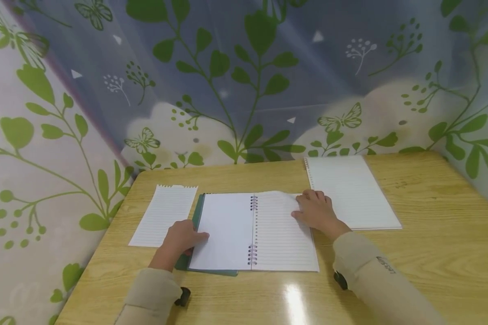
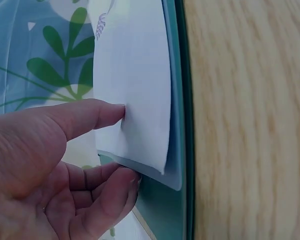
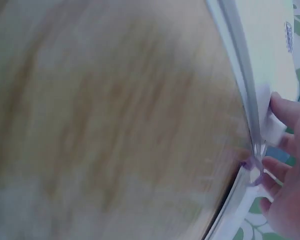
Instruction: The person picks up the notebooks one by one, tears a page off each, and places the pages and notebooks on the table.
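An open spiral notebook point(image 1: 282, 239) lies on the table, blank white on its left side, lined on its right, with a green cover point(image 1: 227, 272) under the left. My left hand point(image 1: 180, 237) grips the left edge; in the left wrist view, the thumb of the left hand point(image 2: 45, 160) rests on the white page point(image 2: 140, 75), fingers curled beneath. At the upper right corner, my right hand point(image 1: 317, 210) pinches the lined page, whose top edge is raised. The right wrist view shows the right hand point(image 3: 292, 175) with its thumb on the page point(image 3: 267, 60).
A loose lined sheet point(image 1: 164, 212) with a torn top edge lies left of the notebook. Another spiral notebook point(image 1: 349, 189) lies at the back right, close to my right hand. The wooden table point(image 1: 431, 216) meets a leaf-patterned cloth point(image 1: 244, 113) behind.
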Motion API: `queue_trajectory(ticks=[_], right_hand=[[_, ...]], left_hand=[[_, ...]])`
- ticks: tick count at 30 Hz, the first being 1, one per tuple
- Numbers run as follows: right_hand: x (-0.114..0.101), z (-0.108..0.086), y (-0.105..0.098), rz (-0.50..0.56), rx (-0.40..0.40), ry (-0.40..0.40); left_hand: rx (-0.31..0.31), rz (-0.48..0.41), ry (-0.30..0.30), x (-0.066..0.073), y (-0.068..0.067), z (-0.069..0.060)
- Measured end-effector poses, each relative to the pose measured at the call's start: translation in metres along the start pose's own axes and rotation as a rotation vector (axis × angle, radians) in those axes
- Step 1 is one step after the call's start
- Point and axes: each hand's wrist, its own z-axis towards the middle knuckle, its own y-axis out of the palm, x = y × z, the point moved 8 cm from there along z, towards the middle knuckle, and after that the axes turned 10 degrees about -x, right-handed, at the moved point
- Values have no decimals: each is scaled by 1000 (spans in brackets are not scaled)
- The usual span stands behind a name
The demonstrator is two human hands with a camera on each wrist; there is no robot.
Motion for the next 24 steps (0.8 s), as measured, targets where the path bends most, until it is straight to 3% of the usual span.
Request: queue_trajectory(ticks=[4,7,9,12,15,17,20,24], right_hand=[[-5,0,-5,127,44,-17],[-4,1,-7,370,-1,23],[-1,2,-7,554,-43,77],[4,1,-9,714,-72,158],[8,0,-13,703,-40,191],[10,0,-17,649,13,193],[13,1,-20,559,88,191],[17,1,-16,497,120,210]], left_hand=[[17,82,-10,3,-2,0],[93,197,26,14,-10,-4],[170,239,122,32,-15,-8],[228,247,349,66,-12,-13],[168,251,542,97,2,-13],[103,275,593,111,12,-9],[34,289,610,122,22,-1],[-28,290,565,126,31,11]])
